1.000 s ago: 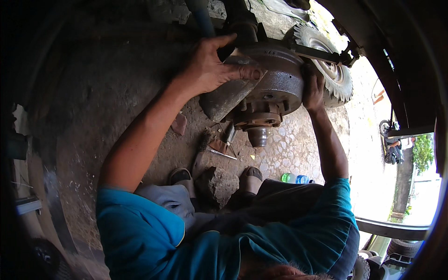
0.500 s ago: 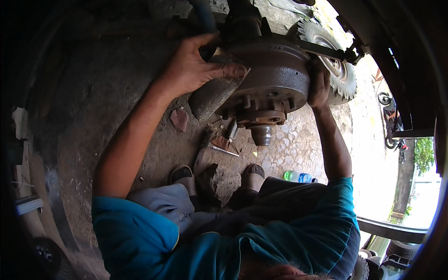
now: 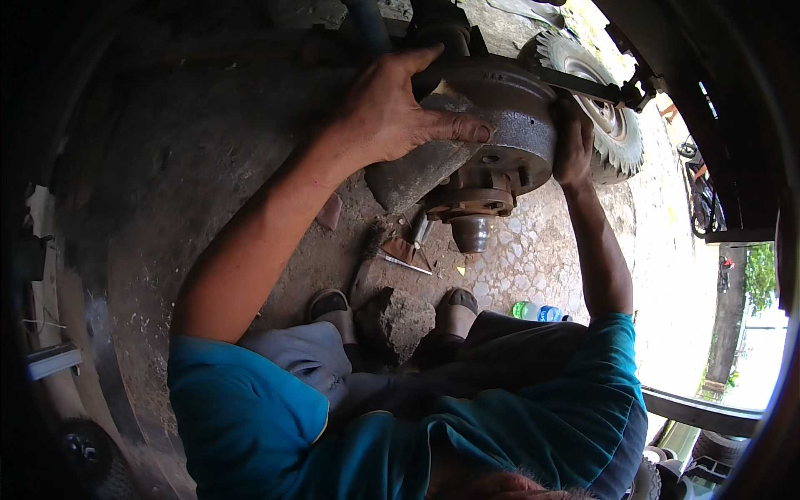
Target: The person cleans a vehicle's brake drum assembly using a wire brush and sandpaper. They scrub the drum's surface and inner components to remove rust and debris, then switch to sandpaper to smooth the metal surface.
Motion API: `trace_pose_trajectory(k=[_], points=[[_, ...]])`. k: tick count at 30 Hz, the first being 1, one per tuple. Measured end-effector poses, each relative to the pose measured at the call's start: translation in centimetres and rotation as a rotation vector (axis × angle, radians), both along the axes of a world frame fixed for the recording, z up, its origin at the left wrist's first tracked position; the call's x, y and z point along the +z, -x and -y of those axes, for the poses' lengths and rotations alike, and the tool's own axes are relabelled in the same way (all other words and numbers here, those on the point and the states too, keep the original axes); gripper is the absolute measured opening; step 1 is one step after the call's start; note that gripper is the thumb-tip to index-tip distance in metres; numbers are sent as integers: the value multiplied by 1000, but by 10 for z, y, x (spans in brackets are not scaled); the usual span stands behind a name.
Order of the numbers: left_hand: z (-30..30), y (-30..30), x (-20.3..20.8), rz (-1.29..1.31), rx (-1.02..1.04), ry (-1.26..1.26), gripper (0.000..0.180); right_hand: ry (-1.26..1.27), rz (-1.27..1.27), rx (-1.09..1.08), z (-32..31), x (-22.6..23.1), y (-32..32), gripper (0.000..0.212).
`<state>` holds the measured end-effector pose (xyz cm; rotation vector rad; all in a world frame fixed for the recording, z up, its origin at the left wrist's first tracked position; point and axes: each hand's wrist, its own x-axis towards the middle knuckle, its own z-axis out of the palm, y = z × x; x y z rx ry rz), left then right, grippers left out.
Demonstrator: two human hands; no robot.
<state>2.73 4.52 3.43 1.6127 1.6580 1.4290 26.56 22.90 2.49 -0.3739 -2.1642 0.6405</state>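
A dark metal brake drum (image 3: 521, 129) hangs in front of me on an axle, its hub (image 3: 472, 233) pointing down toward my feet. Over the drum's left side lies a grey, dusty curved sheet (image 3: 417, 175) whose material I cannot make out. My left hand (image 3: 400, 117) presses it there, thumb across its upper edge and the other fingers partly hidden behind. On the drum's right side, my right hand (image 3: 575, 150) is wrapped round the rim, its fingertips out of sight.
A tyre on a pale wheel (image 3: 604, 108) stands behind the drum at right. On the floor lie a fan-shaped brown tool (image 3: 407, 252), a reddish scrap (image 3: 330, 212) and plastic bottles (image 3: 537, 312). Between my feet sits a rough stone (image 3: 396, 327).
My left hand and the grey curved sheet have shifted right across the drum, covering more of its front. My right hand keeps its place on the rim.
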Motion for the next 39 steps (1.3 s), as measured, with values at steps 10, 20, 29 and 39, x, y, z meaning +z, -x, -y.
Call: trace_pose_trajectory(k=[10, 20, 29, 39], points=[[18, 11, 1, 65, -98, -16, 95, 63, -43, -2, 0, 3, 1, 35], [16, 18, -10, 142, -74, -141, 99, -204, 4, -14, -8, -3, -5, 28], [18, 12, -12, 98, -78, -153, 104, -653, -4, -124, -17, -7, -6, 37], [11, -2, -1, 475, -227, -131, 106, -399, -18, -23, -4, 4, -3, 32]])
